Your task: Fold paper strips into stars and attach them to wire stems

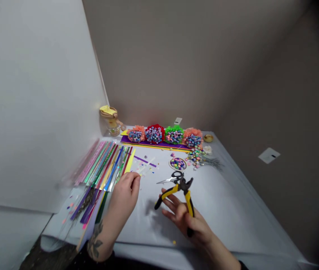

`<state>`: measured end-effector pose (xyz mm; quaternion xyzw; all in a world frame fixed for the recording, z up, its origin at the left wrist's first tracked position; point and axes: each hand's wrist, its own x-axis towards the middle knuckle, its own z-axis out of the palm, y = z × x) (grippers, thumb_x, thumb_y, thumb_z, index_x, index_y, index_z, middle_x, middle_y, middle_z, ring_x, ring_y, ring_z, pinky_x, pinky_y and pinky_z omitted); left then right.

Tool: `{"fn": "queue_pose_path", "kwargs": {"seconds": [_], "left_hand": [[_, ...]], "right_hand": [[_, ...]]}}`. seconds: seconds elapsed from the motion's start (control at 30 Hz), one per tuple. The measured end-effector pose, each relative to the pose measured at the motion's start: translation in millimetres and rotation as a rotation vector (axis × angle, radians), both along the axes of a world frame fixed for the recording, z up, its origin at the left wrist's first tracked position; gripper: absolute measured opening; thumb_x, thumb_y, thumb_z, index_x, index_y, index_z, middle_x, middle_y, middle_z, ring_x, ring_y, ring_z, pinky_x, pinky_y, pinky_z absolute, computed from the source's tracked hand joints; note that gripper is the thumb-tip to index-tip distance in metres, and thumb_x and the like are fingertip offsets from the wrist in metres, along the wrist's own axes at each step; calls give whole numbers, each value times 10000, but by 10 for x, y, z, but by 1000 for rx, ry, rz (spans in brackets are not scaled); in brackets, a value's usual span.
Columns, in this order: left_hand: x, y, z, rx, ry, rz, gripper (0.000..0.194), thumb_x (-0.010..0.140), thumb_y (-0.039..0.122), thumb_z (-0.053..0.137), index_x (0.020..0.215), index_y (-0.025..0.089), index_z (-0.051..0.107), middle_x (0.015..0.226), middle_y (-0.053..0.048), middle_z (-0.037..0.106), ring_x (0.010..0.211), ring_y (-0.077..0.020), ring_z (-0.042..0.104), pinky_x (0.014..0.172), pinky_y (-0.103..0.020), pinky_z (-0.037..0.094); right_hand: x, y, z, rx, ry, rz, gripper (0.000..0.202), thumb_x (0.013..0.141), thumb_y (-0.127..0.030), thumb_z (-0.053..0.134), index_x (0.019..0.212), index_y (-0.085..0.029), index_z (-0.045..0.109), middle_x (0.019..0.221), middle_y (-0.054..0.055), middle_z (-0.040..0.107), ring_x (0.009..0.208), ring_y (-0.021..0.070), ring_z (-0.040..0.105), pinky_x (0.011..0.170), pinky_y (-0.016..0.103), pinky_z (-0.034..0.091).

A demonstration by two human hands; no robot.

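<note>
One pair of combination pliers (182,185) rests in the upturned right hand (179,213), above the near part of the white-covered table (232,213). Its yellow-and-black handles are spread, its dark metal jaws parted and pointing away; the thumb presses one handle to the palm, while the other fingers spread loosely behind the second handle. The left hand (125,189) has its fingers curled toward the thumb; whether they grip the pale strip (148,164) near their tips cannot be told.

Black-handled scissors (172,179) lie just beyond the pliers, which partly cover them. Shiny ribbon strips (100,165) crowd the left side, four bead-filled paper flowers (174,135) line the back, and thin wires (214,163) lie beside loose beads (195,155).

A small oval dish (170,165) holds multicoloured beads; a jar (113,122) stands at the back left, its contents unclear.
</note>
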<state>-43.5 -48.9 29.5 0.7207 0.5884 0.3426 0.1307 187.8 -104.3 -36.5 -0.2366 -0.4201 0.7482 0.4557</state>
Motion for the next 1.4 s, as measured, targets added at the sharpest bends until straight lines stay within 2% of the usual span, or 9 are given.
{"fn": "queue_pose_path", "kwargs": {"seconds": [0.17,0.4,0.6,0.77,0.87,0.97,1.2,1.3,1.4], "left_hand": [[96,-86,129,114,108,-37,172,921,214,413,881,187,578,829,-50,639,807,-190,618,740,-310,485],[251,-203,217,253,307,-131,173,931,191,410,886,193,577,769,-37,618,731,-184,604,689,-305,485],[291,-217,81,153,392,-199,171,910,147,433,852,183,589,754,-41,599,731,-199,597,682,-326,492],[276,-214,48,104,378,-208,180,910,152,436,858,178,607,765,-45,606,745,-202,600,684,-329,497],[272,-210,59,98,368,-229,198,914,153,420,880,185,612,786,-43,619,760,-189,603,702,-316,500],[280,-219,84,99,372,-255,198,912,159,416,894,192,611,777,-37,620,748,-182,605,688,-303,505],[321,-275,106,190,305,-320,201,900,146,415,989,177,593,1029,-85,648,872,-200,623,745,-322,528],[329,-294,116,191,296,-350,195,899,148,413,992,169,584,977,-83,662,845,-204,625,734,-331,530],[330,-296,144,150,334,-337,181,889,132,418,929,170,590,875,-71,656,789,-212,615,697,-340,523]], "right_hand": [[-82,25,-34,18,-83,47,552,743,-599,632,1225,-331,607,1530,59,271,1406,311,211,1091,524,222],[-189,58,81,224,-434,19,628,820,-602,541,1349,-267,488,1478,113,357,1357,297,327,1112,495,202],[-250,104,226,315,-503,-86,557,854,-592,484,1259,-214,542,1284,144,490,1236,281,448,1057,450,304],[-270,89,241,296,-570,-103,495,830,-636,465,977,-188,617,1077,100,532,992,244,526,908,362,402],[-285,76,191,236,-546,-69,447,825,-629,476,801,-191,561,861,41,509,728,168,472,707,287,420],[-276,67,112,209,-473,-40,433,816,-620,503,730,-195,524,738,7,447,656,148,413,630,261,379],[-186,37,16,270,-413,48,484,770,-664,529,764,-196,652,774,27,484,676,171,467,690,299,395],[-191,27,43,290,-383,45,479,779,-651,528,717,-186,627,802,31,472,669,159,459,675,294,402],[-216,26,87,312,-396,23,483,796,-649,511,719,-182,607,835,36,459,709,164,464,766,326,412]]}}
